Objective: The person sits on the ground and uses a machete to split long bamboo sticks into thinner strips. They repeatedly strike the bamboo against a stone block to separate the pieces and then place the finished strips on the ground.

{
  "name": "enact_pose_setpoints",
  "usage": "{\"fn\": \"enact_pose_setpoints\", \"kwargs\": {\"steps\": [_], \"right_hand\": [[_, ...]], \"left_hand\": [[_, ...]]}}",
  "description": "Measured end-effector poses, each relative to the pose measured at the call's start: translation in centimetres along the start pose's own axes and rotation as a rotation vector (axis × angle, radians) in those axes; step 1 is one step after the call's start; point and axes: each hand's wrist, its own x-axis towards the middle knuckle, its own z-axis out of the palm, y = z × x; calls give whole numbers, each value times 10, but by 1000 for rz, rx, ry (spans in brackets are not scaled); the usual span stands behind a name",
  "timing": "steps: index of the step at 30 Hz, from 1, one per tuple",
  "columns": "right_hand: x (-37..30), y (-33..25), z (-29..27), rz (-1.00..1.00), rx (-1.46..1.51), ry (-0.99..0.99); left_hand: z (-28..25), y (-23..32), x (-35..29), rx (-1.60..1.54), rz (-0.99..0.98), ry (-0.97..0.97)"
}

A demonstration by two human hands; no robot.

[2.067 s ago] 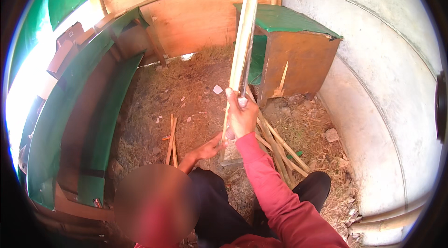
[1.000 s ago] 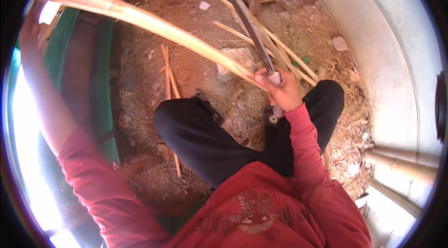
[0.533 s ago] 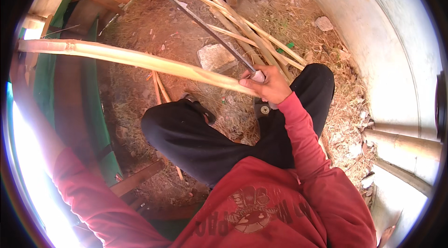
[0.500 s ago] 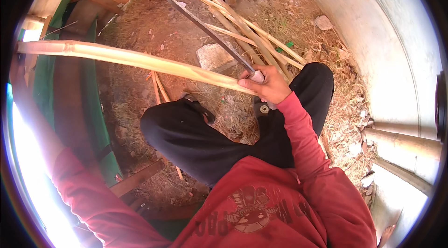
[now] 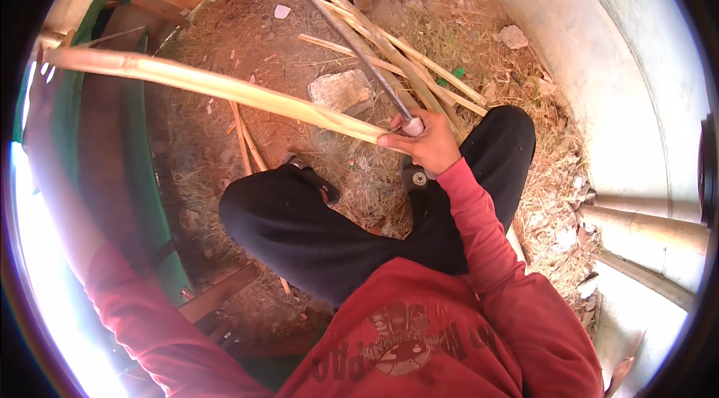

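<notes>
My right hand (image 5: 432,145) is closed round the pale handle of a machete (image 5: 352,40), whose long, dark blade slants up and to the left. Its thumb lies on the near end of a long, pale bamboo strip (image 5: 247,97), just beside the handle. From there the strip crosses to the far left, above my bent knees. My left arm (image 5: 112,278) reaches toward the strip's other end at the left rim. Glare and blur hide the fingers of that hand, so its hold cannot be made out.
Several bamboo strips (image 5: 408,53) lie on the straw-covered ground ahead, near a pale stone block (image 5: 341,91). More thin strips (image 5: 243,140) lie by my left foot. A curved whitish wall (image 5: 599,61) bounds the right; green sheeting (image 5: 153,196) and dark boards stand at the left.
The strip's left end has shifted slightly right, and its right end slightly left. The machete's blade has swung a little to the right at its tip, and my right thumb has shifted on the strip.
</notes>
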Motion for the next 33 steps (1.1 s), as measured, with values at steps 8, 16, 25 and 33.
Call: {"fn": "enact_pose_setpoints", "kwargs": {"steps": [8,16,25,33], "right_hand": [[7,55,-23,214,-92,336],[55,140,-76,195,-707,557],[57,127,-24,318,-381,467],[56,122,7,265,-412,255]], "left_hand": [[195,-233,-113,290,154,-137],[342,-512,-430,798,-714,-310],[357,-483,-531,773,-743,10],[321,-507,-504,771,-1113,-159]]}}
